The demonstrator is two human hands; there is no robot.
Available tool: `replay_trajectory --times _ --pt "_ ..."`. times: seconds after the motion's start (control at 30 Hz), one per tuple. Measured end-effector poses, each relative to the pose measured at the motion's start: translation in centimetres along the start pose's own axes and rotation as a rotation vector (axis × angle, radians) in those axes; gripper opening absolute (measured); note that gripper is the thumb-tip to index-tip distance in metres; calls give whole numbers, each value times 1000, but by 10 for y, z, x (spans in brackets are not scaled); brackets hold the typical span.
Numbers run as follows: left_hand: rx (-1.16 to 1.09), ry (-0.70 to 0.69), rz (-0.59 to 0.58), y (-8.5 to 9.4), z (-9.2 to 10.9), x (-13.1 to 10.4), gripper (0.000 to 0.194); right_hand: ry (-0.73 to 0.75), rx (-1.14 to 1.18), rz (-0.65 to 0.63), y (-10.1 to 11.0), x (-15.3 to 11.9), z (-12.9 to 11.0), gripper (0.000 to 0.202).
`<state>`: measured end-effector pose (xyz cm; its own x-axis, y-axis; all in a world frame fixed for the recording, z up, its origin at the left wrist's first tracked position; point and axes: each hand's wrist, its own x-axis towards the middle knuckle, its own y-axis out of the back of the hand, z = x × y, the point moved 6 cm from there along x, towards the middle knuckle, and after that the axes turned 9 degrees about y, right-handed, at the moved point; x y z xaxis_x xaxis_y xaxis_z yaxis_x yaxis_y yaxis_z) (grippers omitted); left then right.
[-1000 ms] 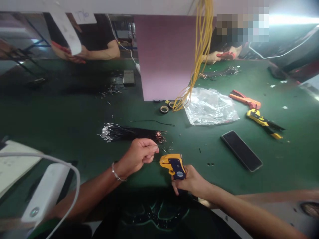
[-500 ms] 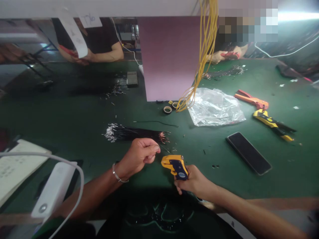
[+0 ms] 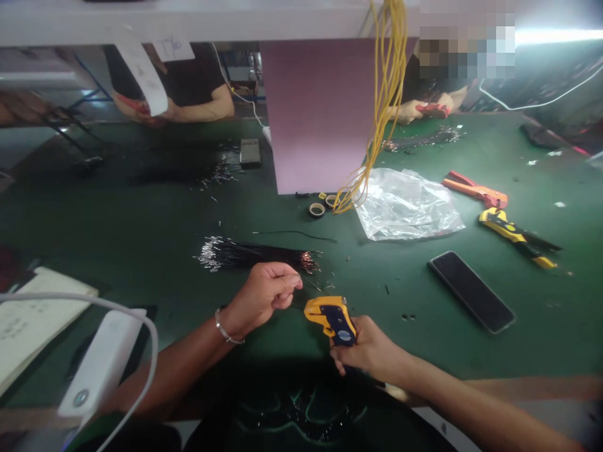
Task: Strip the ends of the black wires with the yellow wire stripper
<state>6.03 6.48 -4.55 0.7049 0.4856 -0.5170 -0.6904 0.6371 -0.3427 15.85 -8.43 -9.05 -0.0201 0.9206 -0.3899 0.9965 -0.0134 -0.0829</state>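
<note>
My left hand (image 3: 268,292) is closed in a pinch on a thin dark wire (image 3: 311,284), whose end points right toward the stripper's jaws without touching them. My right hand (image 3: 372,348) wraps round the grip of a yellow and dark blue wire stripper (image 3: 338,321), its head facing left. Just beyond my left hand lies a bundle of black wires (image 3: 259,252), with silvery tips at the left and bare copper ends at the right. One loose black wire (image 3: 296,233) rests behind the bundle.
To the right are a phone (image 3: 472,292), yellow-black pliers (image 3: 511,233), an orange-handled tool (image 3: 478,188) and a plastic bag (image 3: 407,207). Yellow wires (image 3: 389,81) hang beside a pink panel (image 3: 320,113). Tape rolls (image 3: 317,209) sit below it. A white power strip (image 3: 103,361) is left. Two people work opposite.
The view has tilted slightly, so the scene sits a little lower in the frame. Both hands keep their grips and nearly the same places.
</note>
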Motion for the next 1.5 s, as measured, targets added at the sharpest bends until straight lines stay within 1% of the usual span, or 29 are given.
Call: replay_trajectory --times 0.2,0.43,0.6,0.7,0.9,1.13,1.27,1.37,1.5 --pt "2 41 -1 1 -8 4 23 4 87 -2 -1 0 1 8" --pt "-8 39 10 0 -4 1 22 27 112 -42 -3 2 1 11" --pt "-1 47 -10 -2 -5 -1 22 10 141 -30 -2 1 -2 8" --pt "-12 39 -8 1 -7 1 22 -7 145 -26 -3 0 -2 8" --pt "-26 40 -16 5 -10 6 21 14 142 -90 -4 -4 -6 10" --pt "-42 35 -24 4 -9 5 22 -18 219 -44 -2 -2 1 5" --pt "-51 30 -18 3 -8 2 21 16 187 -53 -2 -1 -2 5" --pt "-85 -6 -32 1 -5 -2 19 57 173 -63 -3 0 -6 5" --pt "-123 -51 -67 -4 -2 -4 16 104 184 -51 -2 1 -7 14"
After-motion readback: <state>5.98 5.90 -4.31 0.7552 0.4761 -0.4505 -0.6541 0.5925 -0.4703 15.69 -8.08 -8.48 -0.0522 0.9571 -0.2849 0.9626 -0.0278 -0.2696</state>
